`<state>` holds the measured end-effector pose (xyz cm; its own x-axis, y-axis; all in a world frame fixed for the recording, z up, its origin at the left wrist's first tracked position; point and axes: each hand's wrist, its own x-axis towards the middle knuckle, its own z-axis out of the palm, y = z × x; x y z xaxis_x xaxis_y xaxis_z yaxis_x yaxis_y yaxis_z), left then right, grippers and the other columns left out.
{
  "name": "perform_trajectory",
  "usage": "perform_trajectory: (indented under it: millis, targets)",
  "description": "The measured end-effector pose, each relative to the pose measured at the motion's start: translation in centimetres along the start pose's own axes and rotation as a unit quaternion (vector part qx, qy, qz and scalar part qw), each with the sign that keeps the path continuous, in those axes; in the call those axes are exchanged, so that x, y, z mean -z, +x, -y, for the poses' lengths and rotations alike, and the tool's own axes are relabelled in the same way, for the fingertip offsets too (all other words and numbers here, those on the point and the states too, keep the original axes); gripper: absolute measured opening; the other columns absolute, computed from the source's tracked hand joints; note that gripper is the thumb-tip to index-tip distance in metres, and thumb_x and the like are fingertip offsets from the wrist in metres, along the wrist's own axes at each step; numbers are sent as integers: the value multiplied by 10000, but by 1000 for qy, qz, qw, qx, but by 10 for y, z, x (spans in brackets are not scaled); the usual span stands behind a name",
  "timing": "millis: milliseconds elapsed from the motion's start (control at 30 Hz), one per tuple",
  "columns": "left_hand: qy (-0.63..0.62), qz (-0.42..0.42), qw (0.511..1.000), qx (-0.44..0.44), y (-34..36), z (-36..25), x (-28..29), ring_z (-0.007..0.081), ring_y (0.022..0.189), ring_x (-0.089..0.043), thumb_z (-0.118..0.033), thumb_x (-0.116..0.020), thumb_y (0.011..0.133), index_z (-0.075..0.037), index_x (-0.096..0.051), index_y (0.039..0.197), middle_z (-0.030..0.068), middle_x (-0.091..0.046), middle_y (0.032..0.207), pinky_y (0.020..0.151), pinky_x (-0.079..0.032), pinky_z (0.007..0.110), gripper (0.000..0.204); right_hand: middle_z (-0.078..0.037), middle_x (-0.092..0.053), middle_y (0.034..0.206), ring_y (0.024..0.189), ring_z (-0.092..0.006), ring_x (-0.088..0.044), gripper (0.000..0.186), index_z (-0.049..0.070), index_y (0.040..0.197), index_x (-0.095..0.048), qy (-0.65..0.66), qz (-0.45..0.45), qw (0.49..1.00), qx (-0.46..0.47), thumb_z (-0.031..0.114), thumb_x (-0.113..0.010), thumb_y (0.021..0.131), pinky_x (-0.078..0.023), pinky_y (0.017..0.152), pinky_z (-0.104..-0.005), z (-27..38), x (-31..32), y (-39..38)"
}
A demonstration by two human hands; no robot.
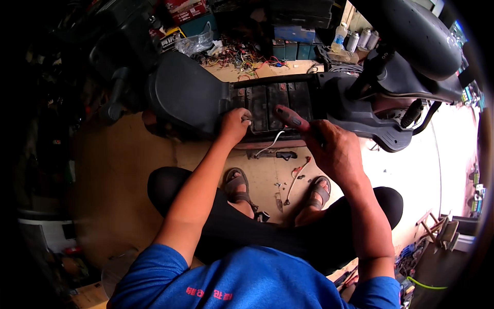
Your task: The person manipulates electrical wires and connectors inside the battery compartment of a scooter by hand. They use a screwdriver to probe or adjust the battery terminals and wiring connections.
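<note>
An electric scooter stands across in front of me, its floor compartment open over a row of black batteries [272, 105]. My right hand [337, 152] is wrapped round a red hand tool with a dark inset [292, 118], held above the batteries' right part. The tool's exact kind is hard to make out. At the batteries' left end, beside the black seat [188, 92], my left hand [236, 125] has its fingers curled together. Whatever they may hold is too small to see. A white cable [271, 144] hangs over the compartment's near edge.
On the floor between my sandalled feet lie a loose cable with red ends [298, 180] and small scraps. Beyond the scooter sit a heap of coloured wires [242, 55], stacked batteries [293, 49], a bottle [339, 37] and spray cans [364, 38]. The front wheel cover [419, 38] rises at right.
</note>
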<state>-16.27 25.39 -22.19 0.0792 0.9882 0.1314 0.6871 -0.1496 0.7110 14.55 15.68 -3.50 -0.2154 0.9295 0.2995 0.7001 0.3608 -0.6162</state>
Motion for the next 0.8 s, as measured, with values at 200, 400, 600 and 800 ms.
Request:
perform_trajectory:
  millis: [200,400,600,800]
  targets:
    - [41,-6,999,10,-8,-1,2,312,915,-752,-63,-777,848,10,-792,1002,184,-762,987,796,-583,394,172,-160,-699,816,744,-399,-694,163,51,963,-672,-14,-9,1000,16,189,-757,949,-538,629,-466,-6,7,-5]
    - [52,-2,998,-31,-18,-7,7,372,917,-740,-62,-767,836,19,-790,1018,197,-760,984,814,-578,403,200,-155,-686,801,727,-394,-685,161,52,953,-659,-11,-15,1000,17,182,-755,949,-532,622,-470,-7,13,-4]
    - [49,-8,998,-30,-14,-13,9,382,913,-728,-42,-795,807,-21,-790,969,177,-753,953,798,-579,417,163,-152,-693,831,736,-385,-689,173,58,1004,-661,-18,-5,999,46,165,-770,922,-537,625,-464,-8,14,-4]
    - [50,23,998,-5,-7,-18,12,260,808,-752,-52,-808,822,-13,-792,973,150,-771,907,722,-574,366,157,-135,-689,824,732,-373,-691,195,62,1031,-667,-16,-11,998,56,154,-782,904,-541,625,-459,-11,11,-3]
